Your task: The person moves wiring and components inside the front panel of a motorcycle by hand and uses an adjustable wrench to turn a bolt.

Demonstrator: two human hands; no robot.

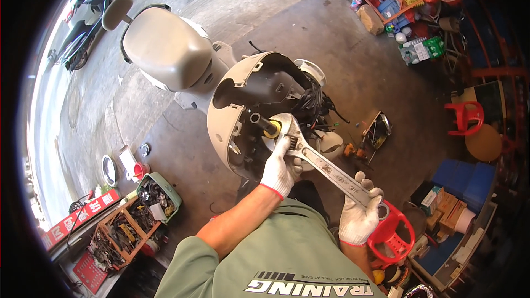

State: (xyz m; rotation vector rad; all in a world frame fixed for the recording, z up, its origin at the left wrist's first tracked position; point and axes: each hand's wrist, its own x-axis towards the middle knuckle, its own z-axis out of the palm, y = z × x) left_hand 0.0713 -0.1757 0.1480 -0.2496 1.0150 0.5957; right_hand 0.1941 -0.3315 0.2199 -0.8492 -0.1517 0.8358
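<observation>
A large adjustable wrench (331, 172) lies across the front of a partly stripped scooter. Its jaws sit around a yellow ring (272, 128) at the foot of the dark steering tube (256, 118); how tightly they grip cannot be made out. My left hand (280, 168), in a white knit glove, is closed on the wrench by its head, thumb near the adjusting screw. My right hand (358, 216), gloved too, wraps the handle close to its holed end. Around the tube curves the beige front shell (221, 138), with loose black wiring (313, 102) on its right.
The scooter's beige seat (168, 47) is beyond the shell. At lower left stand a wooden tool box (124, 232) and a green bin (172, 187). An orange power drill (355, 150) lies on the floor to the right, and a red plastic stool (395, 237) stands by my right hand.
</observation>
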